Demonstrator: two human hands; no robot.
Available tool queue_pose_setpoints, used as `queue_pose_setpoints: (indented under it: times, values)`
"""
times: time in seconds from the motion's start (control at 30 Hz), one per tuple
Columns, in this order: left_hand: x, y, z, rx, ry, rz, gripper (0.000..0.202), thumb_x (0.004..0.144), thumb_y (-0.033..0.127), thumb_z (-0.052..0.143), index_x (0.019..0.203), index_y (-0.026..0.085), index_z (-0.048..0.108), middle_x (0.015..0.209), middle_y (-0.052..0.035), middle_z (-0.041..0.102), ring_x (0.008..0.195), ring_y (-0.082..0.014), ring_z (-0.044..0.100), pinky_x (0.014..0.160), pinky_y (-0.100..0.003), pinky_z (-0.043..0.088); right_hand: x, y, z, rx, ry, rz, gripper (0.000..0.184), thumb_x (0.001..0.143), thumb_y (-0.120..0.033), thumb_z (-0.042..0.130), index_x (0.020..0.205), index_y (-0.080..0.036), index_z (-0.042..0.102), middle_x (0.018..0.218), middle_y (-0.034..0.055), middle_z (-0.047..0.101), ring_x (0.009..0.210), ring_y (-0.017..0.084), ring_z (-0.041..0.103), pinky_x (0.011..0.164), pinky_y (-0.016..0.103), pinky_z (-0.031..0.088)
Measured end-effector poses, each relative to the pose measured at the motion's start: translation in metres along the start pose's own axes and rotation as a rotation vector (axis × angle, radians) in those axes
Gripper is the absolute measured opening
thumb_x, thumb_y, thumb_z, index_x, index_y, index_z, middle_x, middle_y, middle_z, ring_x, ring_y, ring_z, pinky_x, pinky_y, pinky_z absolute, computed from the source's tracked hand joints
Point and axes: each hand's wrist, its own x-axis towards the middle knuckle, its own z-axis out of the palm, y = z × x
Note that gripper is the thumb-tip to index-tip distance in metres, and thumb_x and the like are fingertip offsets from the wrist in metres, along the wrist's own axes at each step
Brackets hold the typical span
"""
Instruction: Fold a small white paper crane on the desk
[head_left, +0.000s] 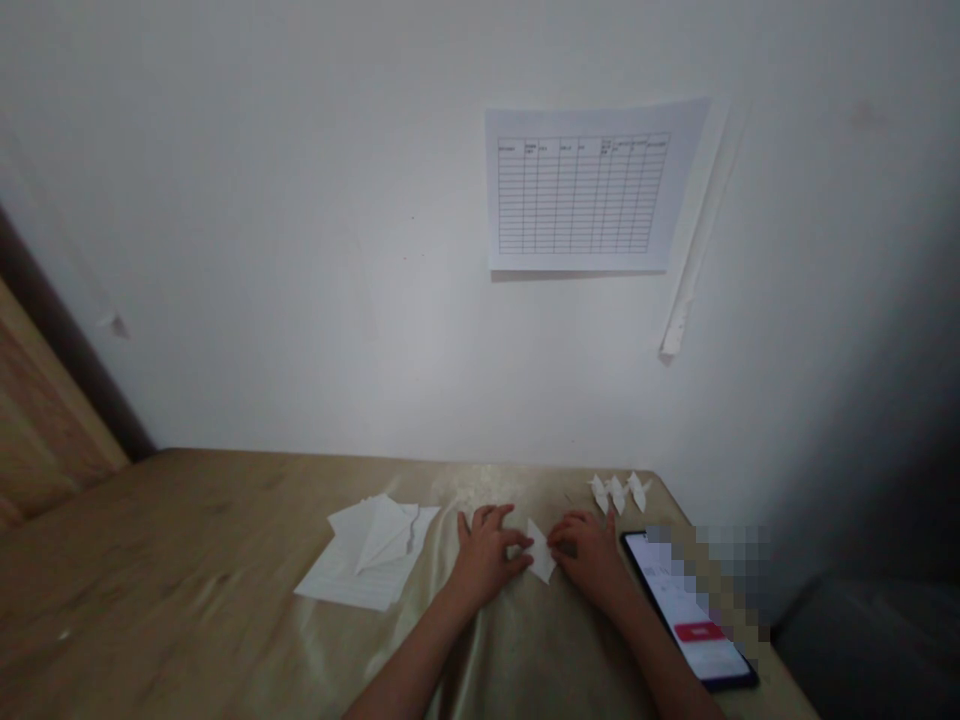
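Note:
A small folded piece of white paper (pixel 540 556), pointed at top and bottom, lies on the cloth-covered table between my hands. My left hand (pixel 489 548) has its thumb and index finger at the paper's left edge, while the other fingers stay raised and curled. At the right edge, my right hand (pixel 587 552) grips the paper with fingertips drawn together. Several white sheets (pixel 341 578) lie stacked to the left, topped by a folded paper (pixel 384 532). Three small folded paper figures (pixel 617 494) sit in a row behind my right hand.
A phone (pixel 686 610) with a lit screen lies right of my right forearm, partly covered by a blurred patch. The table's cloth (pixel 225 580) is tan and wrinkled. Behind it rises a white wall bearing a printed table sheet (pixel 585 195). Wood (pixel 52 400) stands at the far left.

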Motion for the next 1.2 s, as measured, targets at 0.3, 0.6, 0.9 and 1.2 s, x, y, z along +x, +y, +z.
queue_pose_setpoints:
  times: [0.3,0.6,0.9,1.2]
  values:
    - [0.0,0.002,-0.006,-0.078,0.008,0.124,0.024,0.078,0.031,0.078,0.102,0.036,0.076,0.138,-0.0009,0.062,0.135,-0.0314,0.044,0.118,-0.072,0.009,0.0,0.003,0.001,0.029,-0.078,-0.106,0.041,0.079,-0.008,0.049,0.087,-0.033,0.08,0.106,-0.0007,0.077,0.121,0.023,0.06,0.123,0.061,-0.006]
    - [0.002,0.001,-0.003,-0.188,-0.089,0.178,0.016,0.083,0.027,0.073,0.095,0.035,0.078,0.113,0.0009,0.076,0.126,-0.0283,0.051,0.117,-0.074,-0.002,0.001,0.011,0.0,0.106,-0.124,-0.065,0.031,0.08,-0.016,0.057,0.088,-0.036,0.08,0.11,-0.0025,0.077,0.127,0.026,0.056,0.12,0.064,-0.014]
    - [0.004,-0.001,-0.001,-0.227,-0.091,0.155,0.011,0.079,0.036,0.08,0.09,0.034,0.08,0.114,-0.0004,0.077,0.127,-0.0282,0.052,0.119,-0.071,-0.004,-0.004,0.008,-0.007,0.12,-0.157,-0.076,0.013,0.076,-0.025,0.071,0.08,-0.034,0.079,0.115,-0.0005,0.075,0.129,0.028,0.054,0.12,0.065,-0.01]
    - [0.003,0.0,-0.001,-0.251,-0.092,0.142,0.015,0.075,0.035,0.084,0.089,0.034,0.08,0.114,0.0,0.076,0.127,-0.028,0.052,0.118,-0.072,-0.005,-0.007,0.007,-0.01,0.155,-0.196,-0.062,0.005,0.075,-0.031,0.074,0.077,-0.031,0.079,0.121,0.0019,0.069,0.126,0.027,0.056,0.119,0.063,-0.016]
